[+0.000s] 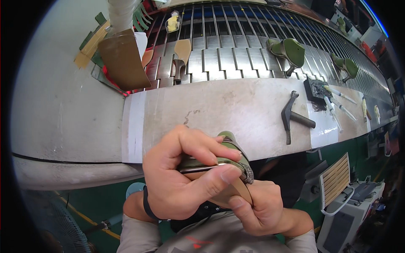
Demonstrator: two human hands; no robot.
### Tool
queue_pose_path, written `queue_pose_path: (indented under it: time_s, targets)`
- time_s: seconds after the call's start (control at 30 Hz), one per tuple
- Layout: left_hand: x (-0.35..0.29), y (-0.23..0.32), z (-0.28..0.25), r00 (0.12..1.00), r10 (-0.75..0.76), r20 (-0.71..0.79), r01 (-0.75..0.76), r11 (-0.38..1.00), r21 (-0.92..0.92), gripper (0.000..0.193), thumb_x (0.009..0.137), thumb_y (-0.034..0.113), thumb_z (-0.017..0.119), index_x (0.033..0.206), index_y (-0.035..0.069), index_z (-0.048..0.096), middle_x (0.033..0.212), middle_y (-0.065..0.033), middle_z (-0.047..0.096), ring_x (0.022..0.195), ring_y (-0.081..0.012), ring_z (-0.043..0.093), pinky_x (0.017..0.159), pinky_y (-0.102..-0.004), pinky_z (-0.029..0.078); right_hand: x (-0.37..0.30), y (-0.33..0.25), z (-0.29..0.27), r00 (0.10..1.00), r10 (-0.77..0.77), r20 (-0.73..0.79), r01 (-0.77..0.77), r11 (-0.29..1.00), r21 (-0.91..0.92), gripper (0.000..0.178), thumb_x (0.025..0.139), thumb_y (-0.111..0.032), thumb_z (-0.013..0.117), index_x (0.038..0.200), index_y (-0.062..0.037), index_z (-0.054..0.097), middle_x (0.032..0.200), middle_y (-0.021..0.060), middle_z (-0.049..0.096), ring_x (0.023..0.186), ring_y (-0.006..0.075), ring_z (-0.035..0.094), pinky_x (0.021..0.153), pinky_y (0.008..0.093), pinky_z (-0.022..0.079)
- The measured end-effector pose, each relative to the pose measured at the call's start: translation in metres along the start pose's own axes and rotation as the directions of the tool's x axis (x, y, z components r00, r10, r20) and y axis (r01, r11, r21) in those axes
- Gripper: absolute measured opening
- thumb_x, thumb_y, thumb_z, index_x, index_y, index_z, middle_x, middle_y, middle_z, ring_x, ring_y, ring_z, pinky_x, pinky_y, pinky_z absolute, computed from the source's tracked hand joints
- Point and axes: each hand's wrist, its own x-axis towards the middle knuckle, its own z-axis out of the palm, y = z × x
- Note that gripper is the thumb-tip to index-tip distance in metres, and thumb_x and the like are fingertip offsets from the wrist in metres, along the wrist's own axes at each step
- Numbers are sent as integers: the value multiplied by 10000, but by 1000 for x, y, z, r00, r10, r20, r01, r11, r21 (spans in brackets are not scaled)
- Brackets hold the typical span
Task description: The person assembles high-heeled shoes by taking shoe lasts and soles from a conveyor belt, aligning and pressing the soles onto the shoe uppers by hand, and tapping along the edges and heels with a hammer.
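A green high-fashion shoe with a tan sole (231,192) and a sparkling trim on its strap is held in front of my chest, over the bench's near edge. My left hand (175,170) wraps around one end, its fingers on the green upper and its thumb pressed near the sole's edge. Lower down and to the right, my right hand (261,208) grips the sole's other side, thumb on the tan surface. Both hands are closed on the shoe and hide much of it. A hammer (288,116) with a dark handle lies on the bench, right of the shoe.
Several syringes (339,105) lie beside a black block (315,90) on the bench (219,99). Behind runs a slatted metal conveyor (228,59) carrying green heeled shoes (291,52) and a tan sole piece (182,50). A brown board (124,61) stands at the left.
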Motion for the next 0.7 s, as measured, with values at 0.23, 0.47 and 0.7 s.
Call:
queue_pose_path:
  time_s: [0.23, 0.47, 0.7]
  targets:
    - [3, -11, -8, 967, 49, -251, -32, 997, 71, 309, 927, 105, 791, 1044, 48, 511, 989, -170, 725, 921, -246, 735, 1040, -499, 568, 12, 9, -2, 998, 68, 10, -68, 997, 29, 136, 975, -130, 761, 918, -11, 725, 690, 128, 628, 573, 313, 621, 527, 398, 493]
    - [1, -5, -16, 972, 189, -140, -101, 872, 480, 447, 785, 186, 901, 1106, 8, 645, 969, -103, 707, 942, -212, 691, 958, -413, 562, 16, 10, 5, 999, -23, -30, 22, 999, -27, 138, 963, -110, 759, 880, -13, 706, 665, 109, 605, 542, 298, 604, 509, 407, 482]
    - [-2, -11, -23, 966, 239, -102, -157, 851, 500, 387, 800, 96, 926, 1087, -13, 691, 966, -111, 705, 863, -194, 684, 782, -313, 551, 16, 13, 9, 989, -118, -95, 111, 991, -78, 162, 942, -109, 780, 859, -21, 674, 646, 101, 579, 519, 294, 581, 489, 405, 466]
